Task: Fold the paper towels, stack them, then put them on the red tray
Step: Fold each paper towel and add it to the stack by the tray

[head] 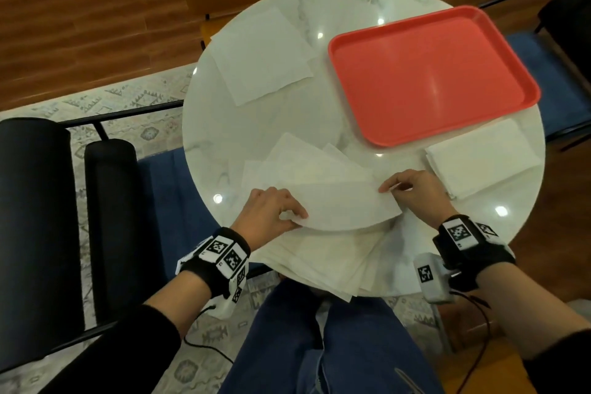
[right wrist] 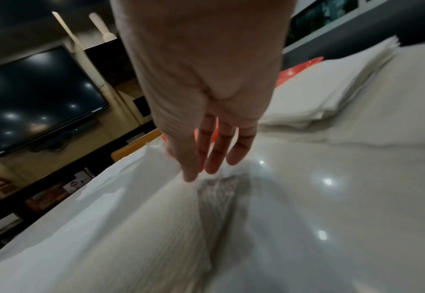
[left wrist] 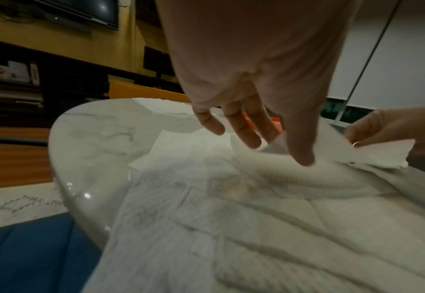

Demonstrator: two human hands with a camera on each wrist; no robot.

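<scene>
The left hand pinches the near-left corner of a towel between thumb and fingers, and the right hand pinches its right corner the same way. The sheet hangs curved between them, lifted off the pile of unfolded towels that lies at the near edge of the table and overhangs it. In the left wrist view the left fingers spread behind the raised edge while the thumb presses it from the front. A folded stack sits to the right, just beside the near edge of the red tray, which holds nothing. More flat sheets lie at the far left of the table.
</scene>
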